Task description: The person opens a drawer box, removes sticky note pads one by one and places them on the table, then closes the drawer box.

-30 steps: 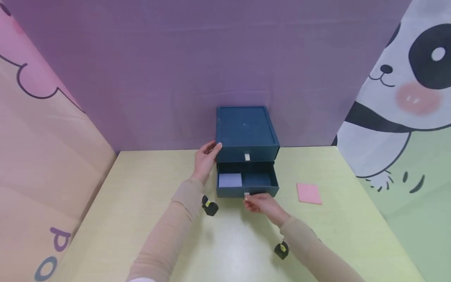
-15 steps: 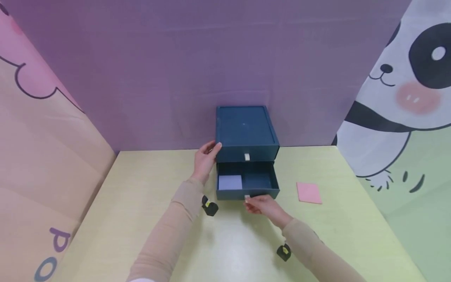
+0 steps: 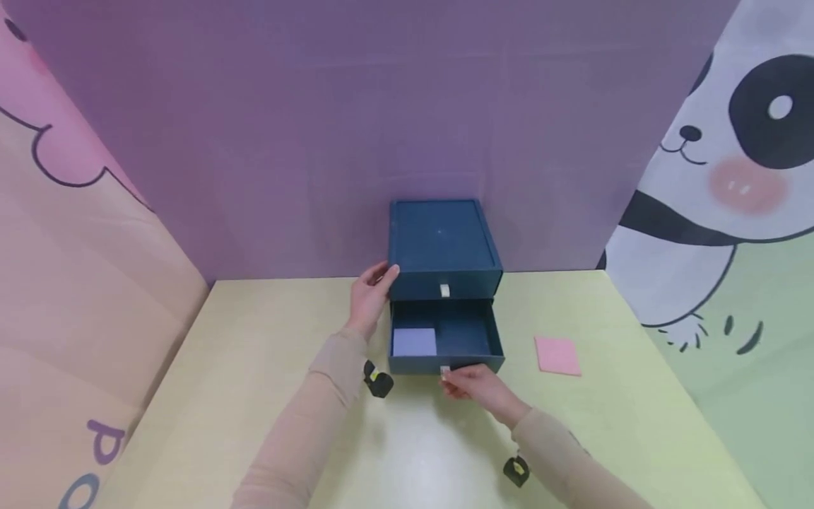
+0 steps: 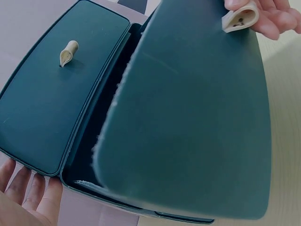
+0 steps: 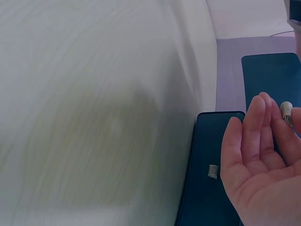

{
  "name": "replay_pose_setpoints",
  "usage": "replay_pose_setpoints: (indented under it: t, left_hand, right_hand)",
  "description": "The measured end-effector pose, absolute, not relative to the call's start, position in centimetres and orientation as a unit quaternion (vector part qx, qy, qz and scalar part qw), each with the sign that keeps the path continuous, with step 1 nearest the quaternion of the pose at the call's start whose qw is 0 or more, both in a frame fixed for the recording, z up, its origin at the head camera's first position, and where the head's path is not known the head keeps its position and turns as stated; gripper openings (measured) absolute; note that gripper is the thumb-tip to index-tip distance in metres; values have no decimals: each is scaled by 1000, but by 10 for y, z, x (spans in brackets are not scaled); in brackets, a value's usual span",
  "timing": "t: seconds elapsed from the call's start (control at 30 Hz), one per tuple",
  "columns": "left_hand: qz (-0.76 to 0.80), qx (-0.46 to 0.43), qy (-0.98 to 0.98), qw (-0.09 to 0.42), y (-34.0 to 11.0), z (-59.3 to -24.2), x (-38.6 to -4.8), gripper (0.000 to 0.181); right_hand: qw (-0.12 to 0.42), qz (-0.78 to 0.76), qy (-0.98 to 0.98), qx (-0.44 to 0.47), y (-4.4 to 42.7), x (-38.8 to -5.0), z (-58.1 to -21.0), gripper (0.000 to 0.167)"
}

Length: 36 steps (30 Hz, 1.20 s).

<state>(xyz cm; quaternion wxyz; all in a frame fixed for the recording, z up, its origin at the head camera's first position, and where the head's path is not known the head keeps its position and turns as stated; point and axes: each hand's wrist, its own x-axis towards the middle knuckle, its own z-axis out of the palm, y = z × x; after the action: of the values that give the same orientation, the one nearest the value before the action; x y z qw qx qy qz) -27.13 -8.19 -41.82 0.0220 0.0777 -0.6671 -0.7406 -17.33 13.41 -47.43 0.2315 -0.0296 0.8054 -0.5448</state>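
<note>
Plainly, the right hand (image 3: pixel 478 386) pinches a drawer tab (image 3: pixel 444 370).

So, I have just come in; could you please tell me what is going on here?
A person has a small cabinet open on the table. The right hand pinches the tab of the lower drawer, which stands out, while the left hand rests against the cabinet's left side. The upper drawer is closed. A lilac piece lies in the left part of the lower drawer, and a pink piece lies on the table, right of the cabinet.
</note>
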Motion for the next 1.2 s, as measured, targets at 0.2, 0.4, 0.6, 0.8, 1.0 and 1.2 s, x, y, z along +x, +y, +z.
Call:
replay_pose_setpoints:
  t: [0.2,0.4,0.6,0.8,1.0,1.2]
  left_hand:
    - [-741,77,-667,21,-82,-419,-271,53]
    - [-739,81,-669,16,-78,-418,-274,54]
    - [-742,74,-666,17,-78,-416,-272,54]
    - [-734,86,-674,17,-85,-419,-269,54]
    - [-733,81,-675,15,-84,-417,-269,57]
    - [-732,83,-676,11,-82,-416,-268,56]
  right_hand:
    - [225,-545,806,-42,133,-168,-472,43]
    - [218,-548,806,-40,135,-167,-470,43]
    - [213,-551,806,-42,136,-166,-472,42]
    - [221,-560,796,-58,131,-163,-477,43]
    - [216,-553,802,-66,133,-161,-475,41]
    - [221,-554,801,-62,136,-159,-475,41]
